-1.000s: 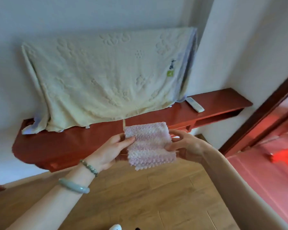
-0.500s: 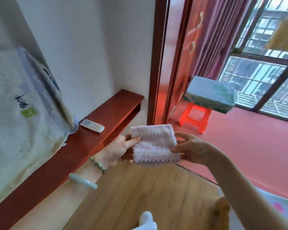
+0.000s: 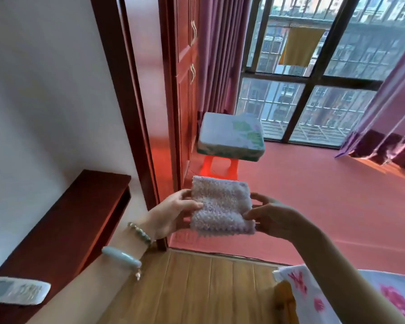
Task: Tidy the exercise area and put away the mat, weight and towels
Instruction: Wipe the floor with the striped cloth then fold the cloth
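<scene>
A small folded pale-pink knobbly towel (image 3: 221, 206) is held up in front of me, at chest height, in the middle of the head view. My left hand (image 3: 173, 213) pinches its left edge, thumb on the front. My right hand (image 3: 270, 217) pinches its right edge the same way. The towel hangs between both hands, in front of a doorway to a room with a pink floor.
A dark red wall shelf (image 3: 63, 230) runs along the left with a white remote (image 3: 16, 290) on it. Beyond the red door frame (image 3: 136, 113) an orange plastic stool (image 3: 220, 168) carries a folded cushion (image 3: 230, 136). A flowered cloth (image 3: 337, 298) lies at bottom right.
My view has swung right, from the covered wall shelf to the doorway and window. Both hands kept the same hold on the towel.
</scene>
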`<action>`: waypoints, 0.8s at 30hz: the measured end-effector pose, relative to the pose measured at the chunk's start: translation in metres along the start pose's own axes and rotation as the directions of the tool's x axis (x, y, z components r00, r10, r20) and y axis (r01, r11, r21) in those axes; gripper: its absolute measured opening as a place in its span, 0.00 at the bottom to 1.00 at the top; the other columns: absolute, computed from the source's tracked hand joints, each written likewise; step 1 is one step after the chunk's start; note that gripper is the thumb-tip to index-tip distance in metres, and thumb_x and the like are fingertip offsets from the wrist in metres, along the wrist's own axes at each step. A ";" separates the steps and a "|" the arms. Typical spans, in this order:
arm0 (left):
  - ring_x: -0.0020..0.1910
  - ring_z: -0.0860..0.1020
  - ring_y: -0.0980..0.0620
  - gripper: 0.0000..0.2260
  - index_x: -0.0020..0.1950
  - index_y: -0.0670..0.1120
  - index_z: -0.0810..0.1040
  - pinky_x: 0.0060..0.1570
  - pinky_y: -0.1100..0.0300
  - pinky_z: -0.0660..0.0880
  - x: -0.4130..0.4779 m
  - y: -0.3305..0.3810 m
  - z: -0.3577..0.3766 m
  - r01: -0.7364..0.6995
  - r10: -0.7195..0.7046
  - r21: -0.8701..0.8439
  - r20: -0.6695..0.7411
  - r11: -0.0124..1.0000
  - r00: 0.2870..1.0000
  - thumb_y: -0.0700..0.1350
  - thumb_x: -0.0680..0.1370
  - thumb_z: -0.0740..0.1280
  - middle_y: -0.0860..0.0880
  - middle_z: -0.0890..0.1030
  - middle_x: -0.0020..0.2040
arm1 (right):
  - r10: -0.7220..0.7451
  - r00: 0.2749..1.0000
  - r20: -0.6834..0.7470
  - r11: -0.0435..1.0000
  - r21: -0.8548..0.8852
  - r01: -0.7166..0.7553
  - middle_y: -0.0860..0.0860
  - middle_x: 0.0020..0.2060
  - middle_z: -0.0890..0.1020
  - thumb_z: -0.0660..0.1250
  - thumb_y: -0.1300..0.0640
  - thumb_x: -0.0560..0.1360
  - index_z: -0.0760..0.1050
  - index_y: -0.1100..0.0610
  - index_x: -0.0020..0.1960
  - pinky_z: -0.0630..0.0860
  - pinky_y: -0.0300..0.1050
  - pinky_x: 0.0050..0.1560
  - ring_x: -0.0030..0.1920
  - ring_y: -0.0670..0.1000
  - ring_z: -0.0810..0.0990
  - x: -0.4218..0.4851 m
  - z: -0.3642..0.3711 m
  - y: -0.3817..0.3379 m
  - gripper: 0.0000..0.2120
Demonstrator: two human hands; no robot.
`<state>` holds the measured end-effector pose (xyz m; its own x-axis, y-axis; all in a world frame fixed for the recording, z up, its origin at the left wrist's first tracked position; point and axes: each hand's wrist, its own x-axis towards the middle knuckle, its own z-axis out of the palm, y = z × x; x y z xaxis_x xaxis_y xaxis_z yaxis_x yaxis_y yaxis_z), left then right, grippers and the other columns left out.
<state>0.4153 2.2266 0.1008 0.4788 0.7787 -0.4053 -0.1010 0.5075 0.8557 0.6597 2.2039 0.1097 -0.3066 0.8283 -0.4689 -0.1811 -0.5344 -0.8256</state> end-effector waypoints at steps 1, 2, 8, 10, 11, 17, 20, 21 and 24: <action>0.35 0.80 0.51 0.19 0.64 0.41 0.70 0.35 0.57 0.78 0.014 0.004 -0.002 0.006 -0.006 -0.001 -0.011 1.000 1.000 0.35 0.74 0.67 0.44 0.80 0.46 | 0.002 1.000 -0.006 1.000 0.008 -0.002 0.60 0.36 0.82 0.66 0.75 0.57 0.73 0.59 0.55 0.81 0.46 0.30 0.32 0.55 0.82 0.010 -0.008 -0.005 0.28; 0.35 0.80 0.51 0.18 0.64 0.41 0.70 0.35 0.57 0.79 0.027 0.008 -0.003 0.009 -0.009 0.002 -0.016 1.000 1.000 0.34 0.75 0.66 0.44 0.80 0.47 | 0.003 1.000 -0.009 1.000 0.009 -0.003 0.60 0.38 0.82 0.66 0.74 0.57 0.73 0.60 0.56 0.81 0.47 0.32 0.33 0.56 0.82 0.020 -0.016 -0.011 0.28; 0.36 0.81 0.49 0.16 0.61 0.42 0.72 0.33 0.57 0.79 0.125 0.042 -0.019 0.009 -0.009 -0.009 -0.026 1.000 1.000 0.33 0.75 0.65 0.44 0.81 0.46 | -0.014 1.000 0.005 1.000 -0.023 0.014 0.62 0.42 0.83 0.68 0.74 0.58 0.72 0.60 0.59 0.82 0.48 0.40 0.39 0.57 0.83 0.100 -0.069 -0.056 0.30; 0.35 0.81 0.50 0.16 0.60 0.43 0.72 0.31 0.58 0.79 0.166 0.057 -0.021 0.011 -0.011 -0.013 -0.037 1.000 0.999 0.32 0.74 0.65 0.45 0.82 0.45 | -0.026 1.000 0.009 0.999 -0.038 0.027 0.62 0.44 0.83 0.69 0.74 0.58 0.72 0.59 0.60 0.82 0.48 0.43 0.42 0.57 0.83 0.129 -0.093 -0.079 0.31; 0.34 0.81 0.51 0.16 0.60 0.43 0.72 0.30 0.58 0.78 0.188 0.066 -0.021 0.009 -0.009 -0.010 -0.043 1.000 0.999 0.32 0.74 0.65 0.46 0.81 0.44 | -0.029 0.999 0.012 0.999 -0.045 0.030 0.62 0.44 0.83 0.69 0.74 0.58 0.72 0.59 0.60 0.82 0.48 0.44 0.43 0.57 0.83 0.144 -0.107 -0.092 0.31; 0.23 0.74 0.56 0.15 0.56 0.43 0.71 0.21 0.65 0.70 0.311 0.133 -0.007 -0.010 0.014 0.047 -0.067 0.999 0.998 0.27 0.75 0.60 0.48 0.76 0.38 | -0.051 0.998 0.043 0.994 -0.099 0.055 0.59 0.40 0.83 0.68 0.74 0.58 0.74 0.57 0.58 0.81 0.46 0.42 0.40 0.54 0.83 0.225 -0.179 -0.177 0.30; 0.23 0.70 0.57 0.17 0.58 0.44 0.71 0.22 0.64 0.70 0.366 0.159 -0.007 -0.027 0.034 0.098 -0.071 0.995 0.997 0.27 0.74 0.60 0.48 0.73 0.37 | -0.059 0.998 0.039 0.993 -0.104 0.062 0.61 0.42 0.82 0.68 0.75 0.58 0.74 0.58 0.59 0.81 0.46 0.43 0.42 0.55 0.83 0.260 -0.211 -0.211 0.31; 0.24 0.70 0.57 0.17 0.58 0.45 0.72 0.22 0.64 0.69 0.382 0.166 -0.007 -0.033 0.042 0.110 -0.079 0.993 0.996 0.27 0.74 0.60 0.48 0.73 0.37 | -0.057 0.998 0.029 0.992 -0.115 0.060 0.60 0.42 0.82 0.68 0.74 0.58 0.73 0.59 0.60 0.81 0.44 0.42 0.41 0.54 0.82 0.272 -0.221 -0.221 0.31; 0.25 0.73 0.57 0.17 0.57 0.46 0.73 0.24 0.64 0.71 0.429 0.185 -0.007 -0.028 0.036 0.100 -0.087 0.995 0.996 0.28 0.75 0.60 0.48 0.75 0.39 | -0.052 0.999 -0.007 0.993 -0.103 0.051 0.59 0.40 0.81 0.69 0.74 0.58 0.73 0.59 0.60 0.79 0.41 0.39 0.38 0.52 0.82 0.305 -0.248 -0.244 0.31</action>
<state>0.5961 2.6568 0.0835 0.3975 0.8257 -0.4002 -0.0267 0.4464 0.8945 0.8423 2.6287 0.0898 -0.2898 0.8563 -0.4275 -0.0998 -0.4713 -0.8763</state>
